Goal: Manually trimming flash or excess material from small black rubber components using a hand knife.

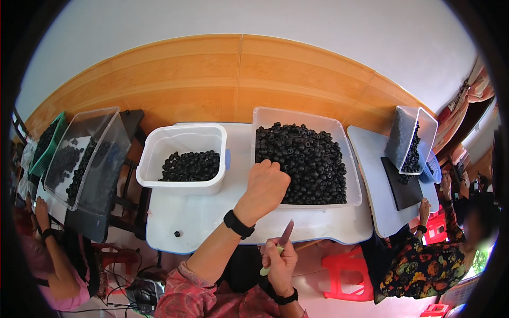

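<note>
The large clear tub (297,116) is my landmark; it lies on the white table (201,212) and contains a big heap of black round pieces (307,164), many with a hole. The left hand (265,186) is at the near left corner of this tub, its fingers bent down over the heap; they are hidden under the hand, so I cannot tell whether they grip a piece. The right hand (282,261), on the near side of the tub, is closed around a knife (287,233), whose blade points up towards the tub.

To the left of the tub, a white tub (185,139) holds a smaller quantity of pieces, and one single piece (177,233) lies nearer to the person. The left forearm crosses in front of the tub and covers part of the table.

To the right of the tub, a second table bears a tipped clear bin (398,135), a black board (403,191) and a blue basket (432,169); a co-worker (424,270) sits there, beyond a red stool (348,275). Far left of the tub are another clear bin (103,114), a green basket (38,168) and another co-worker (55,275). Any writing on these containers is too small to read.
</note>
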{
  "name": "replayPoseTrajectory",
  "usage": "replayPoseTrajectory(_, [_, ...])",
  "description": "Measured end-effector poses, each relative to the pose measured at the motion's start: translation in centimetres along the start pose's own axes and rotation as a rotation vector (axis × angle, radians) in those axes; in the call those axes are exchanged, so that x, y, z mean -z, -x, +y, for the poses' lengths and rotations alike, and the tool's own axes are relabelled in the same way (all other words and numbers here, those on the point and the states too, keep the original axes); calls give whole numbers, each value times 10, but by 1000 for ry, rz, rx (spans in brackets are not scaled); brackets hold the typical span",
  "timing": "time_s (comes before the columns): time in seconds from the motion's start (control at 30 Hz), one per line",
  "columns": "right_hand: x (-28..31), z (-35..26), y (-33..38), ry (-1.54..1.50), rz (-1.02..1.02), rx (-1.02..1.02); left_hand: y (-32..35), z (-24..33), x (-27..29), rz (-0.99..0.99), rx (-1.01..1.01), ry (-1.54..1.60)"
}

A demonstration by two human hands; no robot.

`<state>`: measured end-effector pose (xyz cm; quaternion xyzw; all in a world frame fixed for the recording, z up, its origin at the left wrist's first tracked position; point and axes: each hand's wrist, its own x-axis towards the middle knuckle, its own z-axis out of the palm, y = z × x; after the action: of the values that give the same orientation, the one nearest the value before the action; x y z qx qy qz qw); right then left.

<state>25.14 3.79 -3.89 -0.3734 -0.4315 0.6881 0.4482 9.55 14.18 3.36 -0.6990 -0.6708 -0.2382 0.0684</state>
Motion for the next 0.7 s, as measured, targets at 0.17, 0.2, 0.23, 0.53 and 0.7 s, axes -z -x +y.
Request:
replayPoseTrajectory(0.17, [0, 1, 1, 1, 5, -7, -2, 1, -5, -72, -9, 2])
replayPoseTrajectory(0.2, [0, 1, 1, 5, 9, -1, -1, 1, -2, -73, -7, 22])
replayPoseTrajectory(0.23, [0, 2, 1, 7, 2, -6, 1, -2, -2, -73, 0, 19])
replayPoseTrajectory(0.53, [-2, 8, 0, -1, 0, -31, 54, -17, 34, -44, 304, 1700])
replayPoseTrajectory(0.7, [-10, 12, 3, 38, -13, -25, 107, -14, 38, 45, 393, 1905])
